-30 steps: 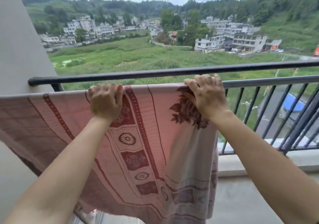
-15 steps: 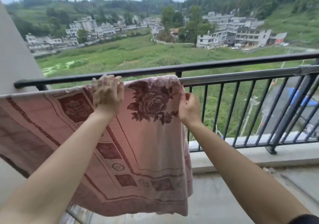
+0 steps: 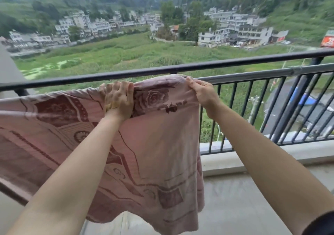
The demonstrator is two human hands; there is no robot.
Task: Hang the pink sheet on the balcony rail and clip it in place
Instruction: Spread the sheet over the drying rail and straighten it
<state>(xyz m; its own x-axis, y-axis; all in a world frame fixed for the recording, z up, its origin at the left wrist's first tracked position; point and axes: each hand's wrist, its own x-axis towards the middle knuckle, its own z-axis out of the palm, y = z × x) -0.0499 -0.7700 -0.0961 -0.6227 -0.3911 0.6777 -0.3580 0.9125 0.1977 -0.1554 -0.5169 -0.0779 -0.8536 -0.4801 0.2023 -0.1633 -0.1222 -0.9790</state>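
**Mia:** Where is the pink sheet (image 3: 153, 144)?

**Tom:** It lies over the shiny grey rail (image 3: 253, 75). That rail is a round metal pipe, just under the black top rail (image 3: 162, 71). The sheet hangs down on our side and runs off to the left.

**Mia:** What does it look like?

**Tom:** It is soft, thin cloth. It has dark red roses, stripes and square shapes on it. The bottom edge is wavy, and the cloth is bunched up at the top.

**Mia:** What is the left hand (image 3: 118, 101) doing?

**Tom:** Its fingers are bent over the top of the sheet, close together. It grips the cloth right at the rail. There is a small yellow patch (image 3: 112, 105) by its thumb side, but it is too blurry to tell what it is.

**Mia:** And the right hand (image 3: 204, 93)?

**Tom:** It pinches the sheet's right end between thumb and fingers, up by the grey rail. The cloth is pulled tight between the two hands.

**Mia:** What else is there?

**Tom:** Thin, straight black bars (image 3: 235, 108) stand under the rails. Below them is a pale, smooth ledge (image 3: 271, 155), then a grey, hard floor (image 3: 253, 198). Far away are a green field (image 3: 126, 54) and white, boxy houses (image 3: 235, 28).
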